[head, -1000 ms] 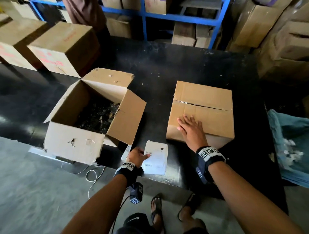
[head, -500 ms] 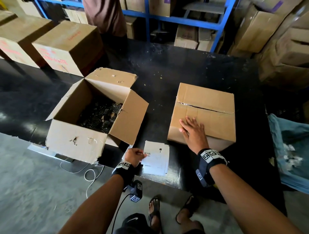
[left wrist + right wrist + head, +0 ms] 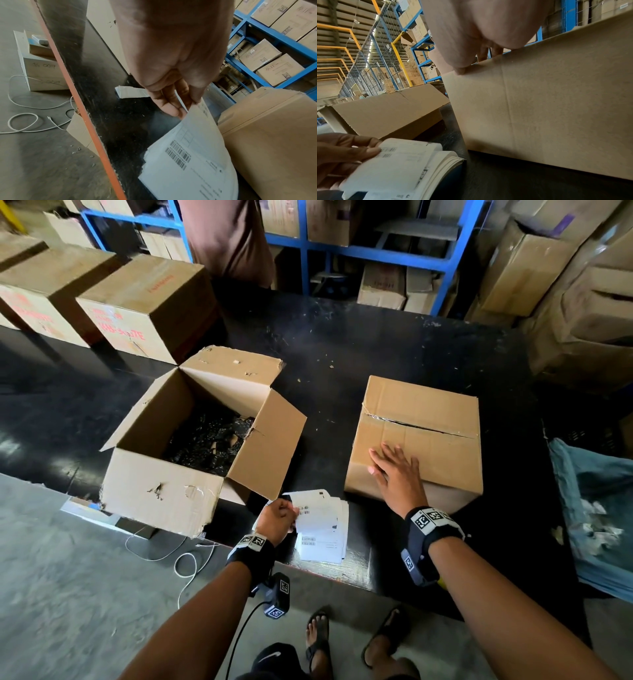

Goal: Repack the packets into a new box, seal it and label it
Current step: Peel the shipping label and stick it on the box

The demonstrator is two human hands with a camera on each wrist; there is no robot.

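A closed, taped cardboard box (image 3: 421, 422) sits on the black table at the right; its side fills the right wrist view (image 3: 547, 108). My right hand (image 3: 394, 470) lies flat on its near top edge, fingers straight. A stack of white barcode labels (image 3: 322, 539) lies at the table's front edge. My left hand (image 3: 279, 517) pinches the top label's left edge and curls it upward (image 3: 193, 135). An old open box (image 3: 161, 491) with torn walls stands at the left, dark packets (image 3: 209, 440) inside it.
Closed cartons (image 3: 144, 302) line the table's back left. A person in brown (image 3: 233, 237) stands behind the table by blue shelving (image 3: 376, 254). A blue sack (image 3: 596, 508) hangs at the right. A white cable (image 3: 185, 563) lies on the floor.
My left hand has lifted the left edge of the top label off the stack. The right hand stays flat on the closed box.
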